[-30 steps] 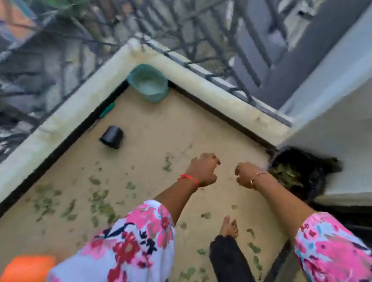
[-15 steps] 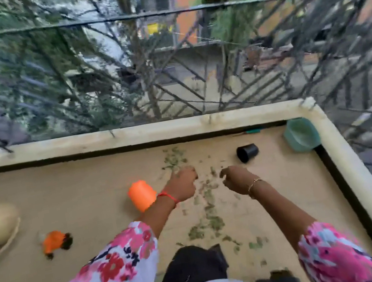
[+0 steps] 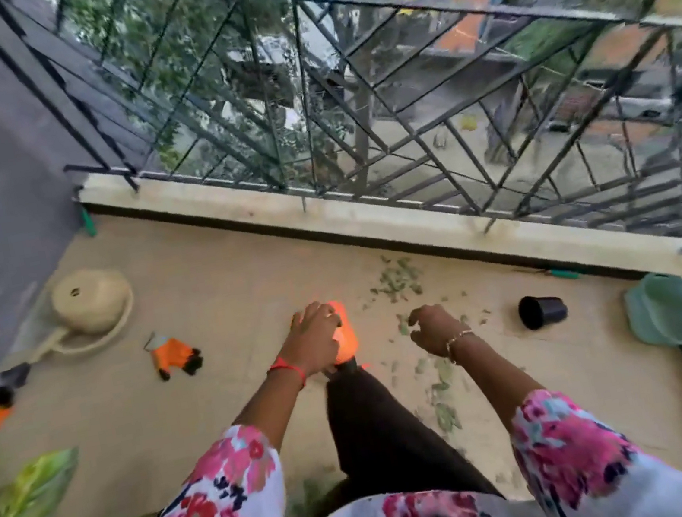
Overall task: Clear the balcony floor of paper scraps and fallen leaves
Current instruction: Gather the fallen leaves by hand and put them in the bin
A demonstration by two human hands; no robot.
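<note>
Leaves (image 3: 397, 280) lie scattered on the floor (image 3: 206, 282) between ledge (image 3: 368, 219) and leg (image 3: 382, 424), so most clearing seems left. Left hand (image 3: 316, 337) covers the orange cup (image 3: 345, 339); grip I cannot tell. Right hand (image 3: 433, 328) is curled above leaves, contents unclear. Open floor lies left; ledge and black cup (image 3: 542, 310) bound the right.

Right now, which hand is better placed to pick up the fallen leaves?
Right. The right hand hangs, fingers curled, right by the scattered leaves; the left hand is over the orange cup, farther from most of them.
</note>
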